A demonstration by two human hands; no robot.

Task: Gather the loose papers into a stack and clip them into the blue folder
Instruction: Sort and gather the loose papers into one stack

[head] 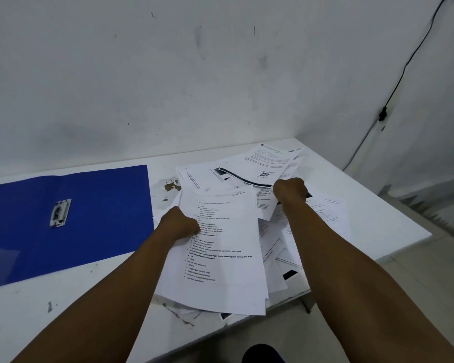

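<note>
While the blue folder point(63, 218) lay open flat toward the table's point(372, 205) left edge, metal clip point(60, 213) facing up and bare, we had the loose papers point(247, 231) heaped toward the right edge and far right corner, some overhanging the near edge. Folder open and off to the side looked deliberate: clip ready, room to square the sheets first. Our left hand point(180, 226) was curled tight, pinching the left margin of the top printed sheet. Our right hand point(291, 190) was fisted on sheets further back in the pile, gripping their edges. Both pulled inward from opposite sides, so we judged it as early gathering; nothing stacked or clipped yet. Pile was skewed and fanned, so it needed tapping square before going near the clip.
</note>
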